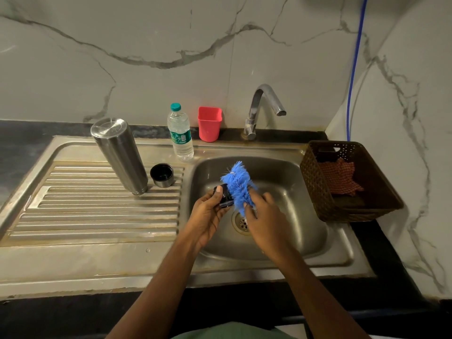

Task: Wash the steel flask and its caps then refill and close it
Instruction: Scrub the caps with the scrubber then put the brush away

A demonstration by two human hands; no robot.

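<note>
**Operator:** Where am I standing in this job?

**Observer:** Nearest first. Your left hand [208, 211] is curling round the small black cap [223, 200], thumb on top, and holding it over the sink [293, 182]. Your right hand [265, 216] is gripping the blue bottle brush [238, 189] low on its stem, with the bristles pressing against the cap. By my reading you are mid-wash, scrubbing the inner cap.

**Operator:** And the other pieces?

**Observer:** Further out, on the ribbed drainboard [97, 216], the steel flask [119, 155] is standing upside down, mouth on the ribs. The steel outer cap [162, 175] is sitting mouth up just beside it. I am judging both as washed and draining, though I am not seeing suds or drips to prove it. The tap [264, 106] is not showing any running water. You are looking at three steps left: rinsing this cap, refilling the flask, and closing it with both caps.

**Operator:** How is the flask looking?

**Observer:** It is a tall, plain cylinder of brushed steel, its flat base catching the light, and no dents are showing. Behind it, at the sink's back rim, a capped plastic water bottle [180, 133] is standing. It is looking nearly full, so it is likely your refill.
</note>
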